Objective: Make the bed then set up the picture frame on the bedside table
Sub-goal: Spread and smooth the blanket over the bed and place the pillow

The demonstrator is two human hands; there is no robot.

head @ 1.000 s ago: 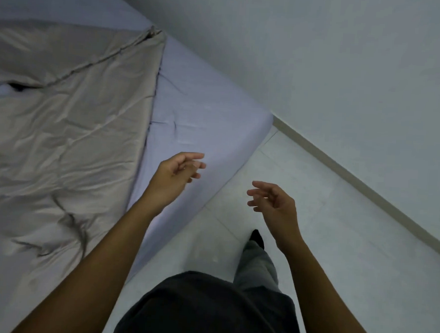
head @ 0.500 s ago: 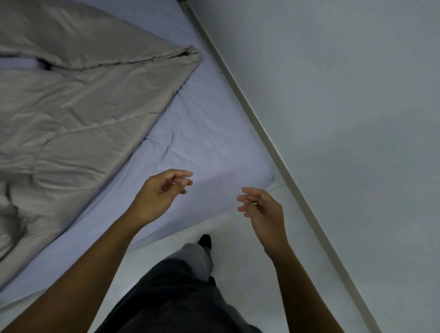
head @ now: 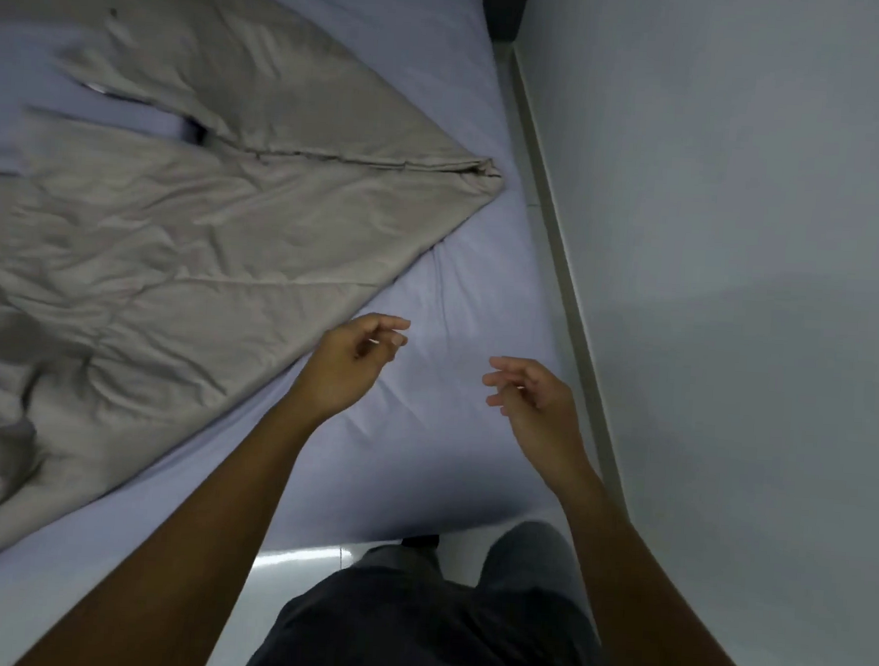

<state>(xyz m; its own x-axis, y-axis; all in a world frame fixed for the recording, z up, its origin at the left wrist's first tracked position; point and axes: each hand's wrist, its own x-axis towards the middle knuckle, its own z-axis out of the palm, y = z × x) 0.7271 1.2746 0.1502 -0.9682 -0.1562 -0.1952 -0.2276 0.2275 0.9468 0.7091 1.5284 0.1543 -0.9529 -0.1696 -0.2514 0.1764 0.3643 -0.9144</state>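
Note:
A bed with a pale lilac sheet (head: 462, 262) fills the left and middle of the view. A rumpled beige duvet (head: 184, 265) lies across it at a slant, folded back on itself, its corner (head: 483, 173) pointing toward the wall. My left hand (head: 348, 363) hovers just off the duvet's near edge, fingers loosely curled and empty. My right hand (head: 531, 395) hangs over the bare sheet near the bed's corner, fingers apart, holding nothing. No picture frame or bedside table is in view.
A grey wall (head: 741, 248) with a pale skirting board (head: 561, 247) runs close along the bed's right side, leaving a narrow gap. My legs in dark trousers (head: 434, 631) stand on glossy white floor tiles (head: 300, 563) at the bed's foot.
The view has swung round so the bed's foot is now right in front of me. Both hands have come over the sheet, the left close to the duvet's edge.

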